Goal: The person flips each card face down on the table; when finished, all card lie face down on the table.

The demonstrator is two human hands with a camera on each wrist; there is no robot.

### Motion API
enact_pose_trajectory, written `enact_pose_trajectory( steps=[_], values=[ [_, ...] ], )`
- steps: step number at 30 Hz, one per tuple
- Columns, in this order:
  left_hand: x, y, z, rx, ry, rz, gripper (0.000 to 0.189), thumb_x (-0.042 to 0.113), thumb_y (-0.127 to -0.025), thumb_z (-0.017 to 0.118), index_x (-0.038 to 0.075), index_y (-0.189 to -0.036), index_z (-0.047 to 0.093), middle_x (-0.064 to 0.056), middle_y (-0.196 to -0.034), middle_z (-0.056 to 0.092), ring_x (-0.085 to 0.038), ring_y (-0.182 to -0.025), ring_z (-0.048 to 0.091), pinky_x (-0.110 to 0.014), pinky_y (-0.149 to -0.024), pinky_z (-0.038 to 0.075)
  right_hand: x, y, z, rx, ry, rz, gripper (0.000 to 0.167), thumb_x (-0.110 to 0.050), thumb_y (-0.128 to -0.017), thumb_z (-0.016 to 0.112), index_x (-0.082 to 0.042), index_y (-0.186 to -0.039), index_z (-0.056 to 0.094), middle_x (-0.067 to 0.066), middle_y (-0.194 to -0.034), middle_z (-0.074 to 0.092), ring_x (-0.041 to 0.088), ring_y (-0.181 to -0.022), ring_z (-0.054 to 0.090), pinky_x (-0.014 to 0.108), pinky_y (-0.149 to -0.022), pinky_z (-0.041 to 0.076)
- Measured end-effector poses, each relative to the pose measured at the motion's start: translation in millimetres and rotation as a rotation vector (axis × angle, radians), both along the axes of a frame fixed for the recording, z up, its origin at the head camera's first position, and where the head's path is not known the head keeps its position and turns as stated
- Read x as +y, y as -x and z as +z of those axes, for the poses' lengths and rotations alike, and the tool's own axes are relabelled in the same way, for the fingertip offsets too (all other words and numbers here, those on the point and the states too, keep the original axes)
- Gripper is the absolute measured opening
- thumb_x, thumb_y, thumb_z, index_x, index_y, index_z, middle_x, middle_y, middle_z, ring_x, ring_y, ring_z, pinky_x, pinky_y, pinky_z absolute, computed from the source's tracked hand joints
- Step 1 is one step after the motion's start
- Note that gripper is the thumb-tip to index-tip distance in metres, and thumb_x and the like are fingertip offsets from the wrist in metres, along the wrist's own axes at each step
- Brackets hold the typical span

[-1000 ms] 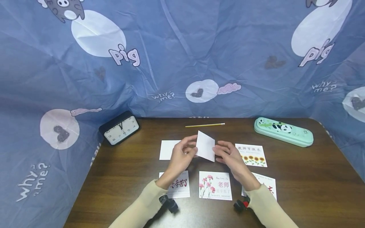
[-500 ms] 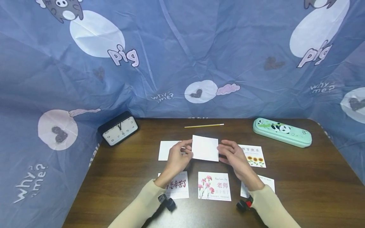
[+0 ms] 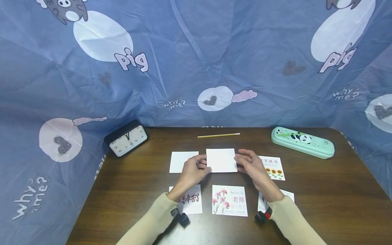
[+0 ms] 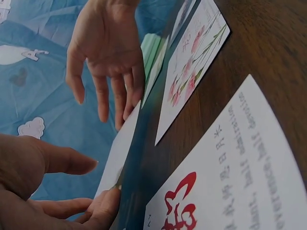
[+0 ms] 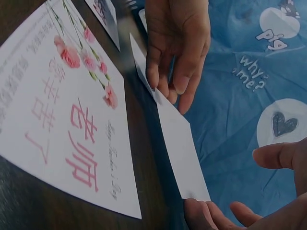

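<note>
A blank white card (image 3: 222, 160) lies level in the middle of the head view, between both hands. My left hand (image 3: 193, 170) touches its left edge with the fingertips. On its right edge rest the fingertips of my right hand (image 3: 252, 167), the fingers fairly straight. In the wrist views the thumbs stand away from the card, while lower fingers touch its ends. Whether the card rests fully on the table is hard to see. Another blank card (image 3: 179, 162) lies just left of it.
Printed cards lie around: pink flowers (image 3: 229, 200) in front, red lettering (image 3: 193, 199) partly under the left forearm, sunflowers (image 3: 274, 168) at right, and one (image 3: 288, 195) partly hidden by the right arm. Behind are a clock (image 3: 128, 139), a pencil (image 3: 218, 135) and a mint panda case (image 3: 302, 142).
The blank card was held tilted up between both hands. It has turned to face up and come down level, and both hands have lowered slightly with it.
</note>
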State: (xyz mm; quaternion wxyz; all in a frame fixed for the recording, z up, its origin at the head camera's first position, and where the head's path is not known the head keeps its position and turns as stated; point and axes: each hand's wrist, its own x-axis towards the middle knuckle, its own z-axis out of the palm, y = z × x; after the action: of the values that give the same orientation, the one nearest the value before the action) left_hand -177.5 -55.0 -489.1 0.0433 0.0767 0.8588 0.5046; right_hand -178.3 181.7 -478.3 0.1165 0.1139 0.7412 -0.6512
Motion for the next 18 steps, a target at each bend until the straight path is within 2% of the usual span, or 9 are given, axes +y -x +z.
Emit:
enact_pose_trajectory(
  steps=[9, 18],
  values=[
    [0.0, -1.1, 0.2, -0.033, 0.003, -0.028, 0.055, 0.011, -0.088, 0.078, -0.005, -0.137, 0.061, -0.019, -0.119, 0.072, -0.032, -0.106, 0.075, -0.039, -0.086, 0.065, 0.8, 6.9, -4.9, -0.029, -0.025, 0.0, 0.062, -0.019, -0.103, 0.06, -0.004, -0.157, 0.035, 0.024, -0.155, 0.051, 0.039, -0.142, 0.054, 0.045, -0.112, 0.053],
    [-2.6, -2.2, -1.1, -0.018, 0.011, -0.063, 0.059, 0.012, -0.09, 0.077, -0.007, -0.141, 0.057, -0.023, -0.125, 0.07, -0.034, -0.11, 0.074, -0.04, -0.09, 0.064, 1.8, 5.5, -5.9, -0.018, -0.033, 0.028, 0.063, -0.022, -0.103, 0.06, -0.002, -0.157, 0.034, 0.027, -0.153, 0.051, 0.041, -0.141, 0.055, 0.045, -0.111, 0.054]
  ],
)
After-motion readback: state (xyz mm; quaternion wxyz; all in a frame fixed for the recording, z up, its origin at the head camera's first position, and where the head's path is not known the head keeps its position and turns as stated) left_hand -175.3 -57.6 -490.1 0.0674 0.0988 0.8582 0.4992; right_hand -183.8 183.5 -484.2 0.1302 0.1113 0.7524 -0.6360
